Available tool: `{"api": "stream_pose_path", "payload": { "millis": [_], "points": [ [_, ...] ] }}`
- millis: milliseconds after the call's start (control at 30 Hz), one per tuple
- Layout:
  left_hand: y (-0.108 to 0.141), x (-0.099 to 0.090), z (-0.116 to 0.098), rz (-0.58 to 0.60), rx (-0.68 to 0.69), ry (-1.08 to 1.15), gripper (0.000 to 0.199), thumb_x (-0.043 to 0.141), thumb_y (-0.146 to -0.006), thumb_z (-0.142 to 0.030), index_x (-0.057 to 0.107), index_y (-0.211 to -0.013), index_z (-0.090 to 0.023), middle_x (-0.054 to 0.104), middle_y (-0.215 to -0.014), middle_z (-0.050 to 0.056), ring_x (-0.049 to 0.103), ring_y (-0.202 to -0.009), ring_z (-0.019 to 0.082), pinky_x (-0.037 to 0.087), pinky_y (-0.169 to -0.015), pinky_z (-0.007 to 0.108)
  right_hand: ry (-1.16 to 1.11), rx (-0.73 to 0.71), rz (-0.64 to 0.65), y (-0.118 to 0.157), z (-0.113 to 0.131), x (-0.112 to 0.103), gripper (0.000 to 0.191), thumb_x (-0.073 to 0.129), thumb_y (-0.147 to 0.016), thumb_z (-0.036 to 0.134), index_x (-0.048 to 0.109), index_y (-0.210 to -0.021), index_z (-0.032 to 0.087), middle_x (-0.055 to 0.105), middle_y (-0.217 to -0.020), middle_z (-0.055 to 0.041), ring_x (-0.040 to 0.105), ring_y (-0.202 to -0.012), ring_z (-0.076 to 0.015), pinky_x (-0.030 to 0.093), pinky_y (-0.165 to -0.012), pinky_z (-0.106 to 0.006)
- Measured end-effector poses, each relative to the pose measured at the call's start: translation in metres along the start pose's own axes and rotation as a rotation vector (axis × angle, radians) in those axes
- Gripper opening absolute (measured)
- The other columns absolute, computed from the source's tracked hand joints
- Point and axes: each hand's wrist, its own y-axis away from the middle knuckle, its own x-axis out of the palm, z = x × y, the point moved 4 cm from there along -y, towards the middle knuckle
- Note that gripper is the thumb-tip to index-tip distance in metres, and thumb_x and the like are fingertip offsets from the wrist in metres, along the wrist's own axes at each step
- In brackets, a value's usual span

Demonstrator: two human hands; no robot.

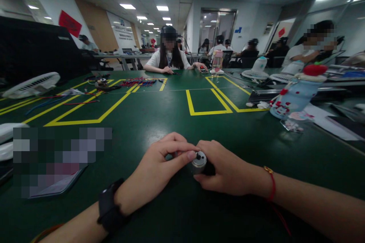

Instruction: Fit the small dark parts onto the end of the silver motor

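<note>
A small silver metal cylinder, like a motor (199, 163), stands upright near the middle front of the green table (137, 136). My right hand (225, 169) is wrapped round its right side. The thumb and index finger of my left hand (161, 163) pinch at the left edge of its top face, by a small dark part (197, 156). That part is too small to make out clearly. A black watch is on my left wrist and a red string on my right.
Left: a blurred flat object (59, 182), a white fan (34, 85), wires (139, 82). Right: a blue bottle (296, 97), papers (330, 121), more fans (256, 69). Across the table sits a person (169, 55) beside a pink bottle (217, 62). Yellow tape marks the tabletop.
</note>
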Motion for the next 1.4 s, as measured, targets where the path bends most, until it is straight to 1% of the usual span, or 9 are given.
{"api": "stream_pose_path", "payload": {
  "millis": [167, 267, 400, 633, 767, 1100, 1200, 1300, 1400],
  "points": [
    [0.002, -0.012, 0.005, -0.04, -0.032, -0.016, 0.02, 0.06, -0.091, -0.035, 0.076, -0.102, -0.027, 0.064, -0.097, 0.003, 0.059, -0.089, 0.021, 0.046, -0.081, 0.033, -0.057, -0.006, -0.018, 0.001, 0.0, -0.002, 0.027, 0.069, -0.073, 0.023, 0.053, -0.095, 0.019, 0.058, -0.093, -0.0024, 0.049, -0.078, -0.0173, 0.038, -0.072, -0.032],
    [0.004, -0.019, 0.012, 0.053, -0.055, -0.105, 0.019, 0.06, -0.092, -0.036, 0.076, -0.101, -0.03, 0.062, -0.099, 0.002, 0.059, -0.092, 0.021, 0.045, -0.083, 0.033, -0.075, 0.002, -0.03, 0.002, -0.001, -0.003, 0.026, 0.068, -0.071, 0.02, 0.052, -0.092, 0.019, 0.057, -0.09, -0.0014, 0.048, -0.077, -0.0167, 0.037, -0.071, -0.031],
    [0.005, -0.025, 0.021, 0.155, -0.021, -0.221, 0.018, 0.063, -0.091, -0.031, 0.076, -0.102, -0.035, 0.059, -0.107, 0.001, 0.057, -0.101, 0.021, 0.042, -0.093, 0.035, -0.088, -0.008, -0.032, 0.002, -0.003, -0.002, 0.026, 0.069, -0.07, 0.02, 0.053, -0.092, 0.02, 0.057, -0.091, -0.0016, 0.049, -0.078, -0.017, 0.037, -0.073, -0.031],
    [0.007, -0.024, 0.035, 0.238, 0.006, -0.336, 0.017, 0.063, -0.09, -0.033, 0.075, -0.102, -0.038, 0.056, -0.113, 0.001, 0.051, -0.109, 0.022, 0.039, -0.099, 0.039, -0.107, -0.001, -0.015, 0.002, -0.005, -0.002, 0.027, 0.069, -0.071, 0.022, 0.054, -0.094, 0.019, 0.057, -0.091, -0.0012, 0.049, -0.077, -0.0165, 0.036, -0.072, -0.032],
    [0.008, -0.022, 0.039, 0.28, 0.037, -0.377, 0.017, 0.064, -0.09, -0.034, 0.074, -0.102, -0.04, 0.055, -0.115, 0.001, 0.049, -0.109, 0.022, 0.039, -0.098, 0.039, -0.118, 0.0, -0.012, 0.002, -0.004, -0.002, 0.027, 0.069, -0.072, 0.021, 0.055, -0.095, 0.019, 0.058, -0.092, -0.0021, 0.049, -0.078, -0.017, 0.036, -0.072, -0.031],
    [0.009, -0.02, 0.039, 0.285, 0.061, -0.454, 0.017, 0.064, -0.089, -0.037, 0.075, -0.102, -0.04, 0.055, -0.115, 0.002, 0.05, -0.109, 0.024, 0.039, -0.097, 0.04, -0.12, -0.006, -0.023, 0.003, -0.004, -0.001, 0.027, 0.068, -0.072, 0.019, 0.054, -0.095, 0.02, 0.058, -0.094, -0.0028, 0.049, -0.079, -0.0176, 0.037, -0.072, -0.031],
    [0.007, -0.022, 0.033, 0.308, 0.039, -0.434, 0.023, 0.065, -0.09, -0.032, 0.071, -0.11, -0.041, 0.056, -0.118, 0.001, 0.051, -0.112, 0.023, 0.038, -0.1, 0.039, -0.112, -0.013, -0.025, 0.003, -0.004, -0.001, 0.027, 0.068, -0.073, 0.019, 0.054, -0.095, 0.02, 0.058, -0.094, -0.0021, 0.049, -0.079, -0.0172, 0.037, -0.073, -0.032],
    [0.012, -0.033, 0.023, 0.319, -0.004, -0.4, 0.036, 0.062, -0.091, -0.028, 0.062, -0.124, -0.041, 0.057, -0.123, 0.0, 0.054, -0.113, 0.021, 0.04, -0.1, 0.034, -0.121, -0.017, -0.018, 0.003, -0.004, -0.001, 0.028, 0.068, -0.073, 0.019, 0.054, -0.096, 0.02, 0.058, -0.095, -0.0015, 0.049, -0.08, -0.0169, 0.037, -0.074, -0.032],
    [0.039, -0.059, 0.016, 0.271, -0.028, -0.444, 0.029, 0.066, -0.087, -0.03, 0.068, -0.115, -0.04, 0.061, -0.123, -0.002, 0.058, -0.111, 0.022, 0.043, -0.098, 0.031, -0.132, -0.009, -0.008, 0.003, -0.004, -0.002, 0.027, 0.068, -0.072, 0.019, 0.054, -0.095, 0.02, 0.058, -0.094, -0.001, 0.05, -0.08, -0.017, 0.037, -0.074, -0.032]
  ]
}}
